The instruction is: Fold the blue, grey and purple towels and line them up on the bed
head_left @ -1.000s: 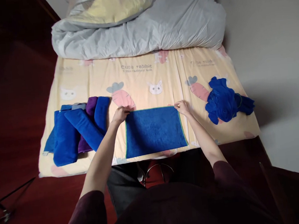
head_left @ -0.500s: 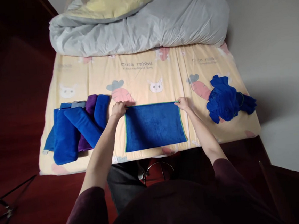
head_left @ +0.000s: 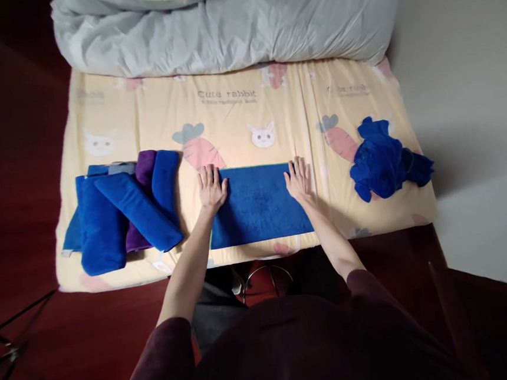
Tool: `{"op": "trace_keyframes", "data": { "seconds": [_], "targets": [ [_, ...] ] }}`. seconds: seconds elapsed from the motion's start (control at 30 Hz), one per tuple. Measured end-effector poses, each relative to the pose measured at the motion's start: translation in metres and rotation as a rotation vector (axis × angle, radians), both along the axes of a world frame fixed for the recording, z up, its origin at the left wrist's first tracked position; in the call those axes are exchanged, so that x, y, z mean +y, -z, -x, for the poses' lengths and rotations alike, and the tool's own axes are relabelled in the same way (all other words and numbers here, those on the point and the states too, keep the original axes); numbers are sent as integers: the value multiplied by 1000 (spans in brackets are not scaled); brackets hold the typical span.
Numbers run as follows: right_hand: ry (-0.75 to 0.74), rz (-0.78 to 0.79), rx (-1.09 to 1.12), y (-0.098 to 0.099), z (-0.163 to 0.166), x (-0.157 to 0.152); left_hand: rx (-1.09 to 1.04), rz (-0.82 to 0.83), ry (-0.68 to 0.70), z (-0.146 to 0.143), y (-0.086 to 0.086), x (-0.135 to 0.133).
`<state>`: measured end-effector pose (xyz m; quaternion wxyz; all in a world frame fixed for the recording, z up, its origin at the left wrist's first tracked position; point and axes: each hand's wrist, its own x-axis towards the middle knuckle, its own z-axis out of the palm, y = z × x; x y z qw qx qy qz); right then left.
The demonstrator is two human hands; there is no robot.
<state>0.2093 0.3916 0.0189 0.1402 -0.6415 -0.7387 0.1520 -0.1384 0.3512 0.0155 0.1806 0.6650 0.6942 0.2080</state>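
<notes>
A blue towel (head_left: pixel 258 204) with a green edge lies flat and folded on the cartoon-print mattress (head_left: pixel 237 108), near its front edge. My left hand (head_left: pixel 211 186) rests palm down on the towel's far left corner, fingers stretched out. On the far right corner my right hand (head_left: pixel 298 178) lies flat in the same way. Neither hand holds anything.
Several folded blue and purple towels (head_left: pixel 124 207) lie stacked to the left. A crumpled blue cloth (head_left: pixel 384 161) sits near the mattress's right edge. A rolled grey duvet (head_left: pixel 225 24) fills the far end. Dark red floor lies left, pale floor right.
Both hands have let go of the towel's far corners, which they pinched before, and now lie flat on them. The view has shifted forward slightly.
</notes>
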Motion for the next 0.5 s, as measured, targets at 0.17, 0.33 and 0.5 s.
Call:
{"op": "trace_keyframes", "data": {
  "seconds": [0.17, 0.33, 0.5],
  "targets": [
    [-239, -42, 33, -6, 30, -81, -61, -13, 124, -48, -12, -70],
    [-187, 10, 51, 2, 3, -165, -36, 72, 10, -61, -3, -173],
    [-24, -30, 89, 3, -43, -196, -71, -3, -148, -33, 7, -222]
  ]
}}
